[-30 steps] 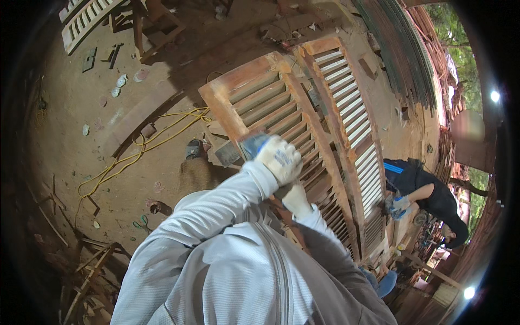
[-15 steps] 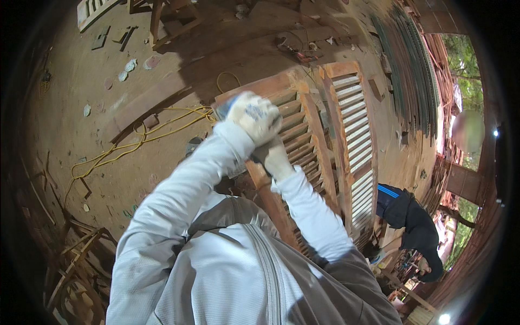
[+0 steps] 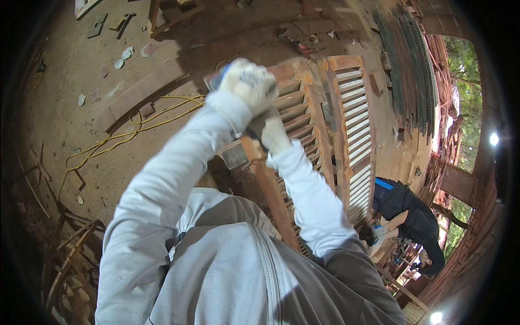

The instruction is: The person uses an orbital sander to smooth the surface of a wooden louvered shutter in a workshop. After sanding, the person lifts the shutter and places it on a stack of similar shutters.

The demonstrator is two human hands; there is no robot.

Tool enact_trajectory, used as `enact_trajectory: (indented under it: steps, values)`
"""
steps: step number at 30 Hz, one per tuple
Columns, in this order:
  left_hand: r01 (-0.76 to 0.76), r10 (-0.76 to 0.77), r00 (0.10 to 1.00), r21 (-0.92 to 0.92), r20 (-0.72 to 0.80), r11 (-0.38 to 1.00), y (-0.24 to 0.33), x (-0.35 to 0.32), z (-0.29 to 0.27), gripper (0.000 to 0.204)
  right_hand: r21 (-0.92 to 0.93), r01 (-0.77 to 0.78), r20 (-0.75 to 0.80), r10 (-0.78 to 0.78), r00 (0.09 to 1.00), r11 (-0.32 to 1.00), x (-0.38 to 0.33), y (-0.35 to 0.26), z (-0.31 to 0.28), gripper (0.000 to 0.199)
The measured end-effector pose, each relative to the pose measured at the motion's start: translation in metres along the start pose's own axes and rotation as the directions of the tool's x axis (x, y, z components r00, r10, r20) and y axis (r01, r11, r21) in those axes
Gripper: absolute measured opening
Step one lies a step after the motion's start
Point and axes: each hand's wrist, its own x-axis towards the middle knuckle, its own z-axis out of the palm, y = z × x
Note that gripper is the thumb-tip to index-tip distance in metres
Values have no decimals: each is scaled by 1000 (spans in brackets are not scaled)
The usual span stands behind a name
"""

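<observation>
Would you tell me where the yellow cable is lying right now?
In the head view, the yellow cable snakes over the dirt floor, left of the left hand and the louvered wooden shutters.

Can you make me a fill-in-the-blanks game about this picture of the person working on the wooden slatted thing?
1. Both hands, left hand and right hand, wear white ____.
2. The wooden shutter panel has rows of ____.
3. The cable on the dirt floor is ____ in colour.
4. Another person bends over at the ____ side of the picture.

Missing words: gloves; slats; yellow; right

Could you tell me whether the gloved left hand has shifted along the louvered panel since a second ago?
Yes: the left hand has moved up the wooden louvered panel, toward its top rail.
</observation>
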Motion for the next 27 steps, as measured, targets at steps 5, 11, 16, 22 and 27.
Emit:
enact_trajectory:
  steps: [5,11,16,22,27]
  values:
    - [-147,123,985,-230,-119,962,72,-71,25,22,-587,157,96,-124,988,794,-114,68,-23,59]
    - [-132,107,987,-230,-117,964,51,-58,13,22,-449,159,105,-124,987,879,-87,51,-17,56]
    - [16,-20,990,-27,-138,1000,-28,-2,-13,27,-417,205,128,-166,978,885,29,-13,12,43]
    - [102,-91,979,55,-182,993,-67,31,-17,30,-320,228,111,-203,973,919,77,-42,29,29]
    - [-17,18,1000,-84,12,996,12,-26,-6,24,-130,142,-46,-149,988,981,-29,36,5,39]
